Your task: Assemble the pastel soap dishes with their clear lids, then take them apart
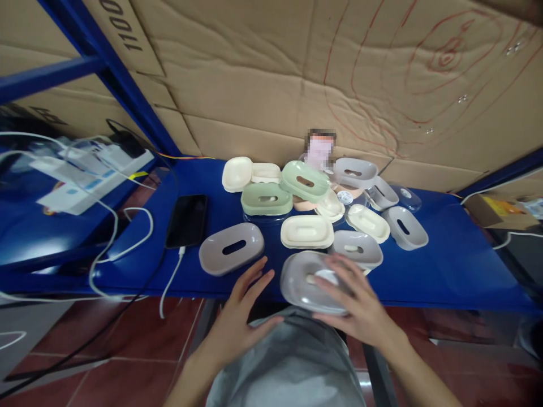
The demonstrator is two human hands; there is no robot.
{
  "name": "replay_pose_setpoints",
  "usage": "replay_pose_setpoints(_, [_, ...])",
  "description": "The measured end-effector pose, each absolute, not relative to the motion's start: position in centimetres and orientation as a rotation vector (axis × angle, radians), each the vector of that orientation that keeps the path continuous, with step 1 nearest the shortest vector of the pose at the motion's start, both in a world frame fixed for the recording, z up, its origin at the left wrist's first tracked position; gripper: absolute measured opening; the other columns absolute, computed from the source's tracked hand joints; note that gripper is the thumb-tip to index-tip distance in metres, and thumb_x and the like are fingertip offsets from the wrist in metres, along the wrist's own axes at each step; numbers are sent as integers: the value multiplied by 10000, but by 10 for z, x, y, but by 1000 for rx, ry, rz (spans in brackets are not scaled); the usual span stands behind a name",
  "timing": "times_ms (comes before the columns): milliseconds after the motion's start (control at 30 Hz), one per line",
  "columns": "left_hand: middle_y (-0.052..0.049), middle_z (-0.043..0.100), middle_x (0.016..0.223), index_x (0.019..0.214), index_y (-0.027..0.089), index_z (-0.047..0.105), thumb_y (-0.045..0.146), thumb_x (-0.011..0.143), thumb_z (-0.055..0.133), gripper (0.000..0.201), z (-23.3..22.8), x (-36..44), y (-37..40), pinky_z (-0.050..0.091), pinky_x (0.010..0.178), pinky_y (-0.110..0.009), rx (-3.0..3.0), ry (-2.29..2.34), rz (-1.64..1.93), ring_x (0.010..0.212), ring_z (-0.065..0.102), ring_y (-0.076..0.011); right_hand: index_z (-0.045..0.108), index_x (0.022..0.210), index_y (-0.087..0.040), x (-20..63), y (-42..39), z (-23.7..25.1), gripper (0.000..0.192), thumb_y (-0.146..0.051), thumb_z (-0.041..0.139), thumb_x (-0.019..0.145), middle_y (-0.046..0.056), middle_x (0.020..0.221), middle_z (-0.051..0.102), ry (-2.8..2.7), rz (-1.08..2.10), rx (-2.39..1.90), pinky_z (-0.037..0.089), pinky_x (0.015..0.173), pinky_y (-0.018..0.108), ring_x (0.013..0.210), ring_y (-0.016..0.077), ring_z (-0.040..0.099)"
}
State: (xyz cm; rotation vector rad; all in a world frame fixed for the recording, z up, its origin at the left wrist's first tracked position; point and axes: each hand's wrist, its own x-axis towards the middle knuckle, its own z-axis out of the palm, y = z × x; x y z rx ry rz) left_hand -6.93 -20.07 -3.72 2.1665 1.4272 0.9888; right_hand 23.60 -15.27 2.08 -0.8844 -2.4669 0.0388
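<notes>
Near the front edge of the blue shelf sits a grey soap dish (297, 280) with a clear cover and a round pale sticker on it. Over its right side my right hand (356, 305) reaches with fingers spread, slightly blurred; whether they press on it I cannot tell. To its left, my left hand (241, 311) is apart from it, fingers stretched and holding nothing. Just beyond those fingertips lies a grey slotted tray (212, 254). Behind the covered dish are a cream insert (307, 233) and another grey slotted tray (371, 249).
Several green, cream and grey dish parts, such as a green tray (292, 175), are piled toward the cardboard wall (237, 85). A black phone (186, 220) with a white cable lies left. Power strips (72, 192) and loose cables are farther left; an open carton (500, 212) stands right.
</notes>
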Motion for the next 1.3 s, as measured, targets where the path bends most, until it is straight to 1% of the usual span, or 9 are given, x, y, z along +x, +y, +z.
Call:
replay_pose_setpoints(100, [-132, 561, 1543, 1579, 331, 463, 239, 1042, 641, 574, -36, -72, -200, 587, 1116, -462, 2242, 1544, 1083, 1396, 609, -290, 501, 1617, -358, 311, -141, 33, 826, -383, 872, 879, 136, 1585, 563, -2054, -272, -1225, 499, 1160, 661, 1453, 413, 554])
replay_pose_setpoints(233, [-129, 636, 1429, 1473, 275, 565, 132, 1016, 638, 484, -32, -71, -196, 592, 1065, -422, 2414, 1551, 1081, 1290, 654, -273, 687, 1466, -213, 444, -96, 16, 773, -563, 889, 807, 228, 1393, 699, -1585, -611, -1663, 522, 1097, 608, 1323, 452, 658])
replay_pose_setpoints(433, [-145, 651, 1395, 1407, 278, 609, 132, 976, 690, 462, -22, -74, -194, 524, 1108, -561, 2484, 1779, 1093, 1289, 642, -343, 771, 1256, -137, 550, -29, -33, 698, -704, 763, 850, 241, 1149, 736, -1580, -563, -1818, 515, 961, 591, 1132, 431, 712])
replay_pose_setpoints(567, [-190, 594, 1511, 1460, 255, 582, 193, 985, 698, 493, -27, -80, -188, 346, 1221, -717, 2399, 2104, 1001, 1395, 576, -424, 783, 1211, -153, 532, -8, -33, 718, -772, 692, 859, 283, 1259, 701, -1593, -558, -1761, 424, 983, 694, 1246, 482, 636])
replay_pose_setpoints(700, [-148, 712, 1376, 1484, 244, 561, 190, 1028, 624, 463, -36, -83, -188, 246, 1258, -732, 2423, 2098, 901, 1334, 636, -391, 708, 1387, -176, 466, -34, -16, 522, -535, 611, 1021, 256, 1372, 694, -1577, -553, -1651, 438, 1072, 665, 1349, 434, 619])
replay_pose_setpoints(800, [-112, 758, 1251, 1419, 252, 604, 164, 1038, 599, 391, -39, -83, -193, 308, 1247, -657, 2444, 2024, 938, 1197, 710, -321, 699, 1388, -245, 397, -76, -7, 368, -384, 567, 1074, 145, 1329, 749, -1923, -239, -1435, 531, 1062, 497, 1271, 312, 697])
replay_pose_setpoints(900, [-90, 773, 1211, 1372, 255, 637, 161, 1029, 623, 356, -36, -79, -200, 332, 1237, -597, 2497, 1902, 954, 1110, 737, -278, 661, 1428, -258, 340, -109, -7, 409, -400, 658, 1044, 117, 1430, 712, -2322, -29, -1247, 470, 1139, 514, 1342, 307, 662])
replay_pose_setpoints(1100, [-112, 745, 1303, 1317, 254, 665, 153, 1007, 674, 326, -35, -63, -208, 413, 1182, -525, 2594, 1633, 954, 1184, 722, -279, 697, 1338, -276, 308, -129, -10, 305, -304, 699, 1034, 72, 1291, 789, -2252, -97, -1229, 423, 1137, 503, 1224, 275, 732])
replay_pose_setpoints(1300, [-103, 735, 1300, 1314, 265, 655, 195, 999, 710, 328, -40, -72, -203, 530, 1060, -498, 2484, 1747, 1063, 1249, 690, -318, 679, 1387, -297, 279, -160, -2, 406, -214, 741, 994, 61, 1224, 807, -2181, -154, -1171, 389, 1175, 538, 1133, 271, 760])
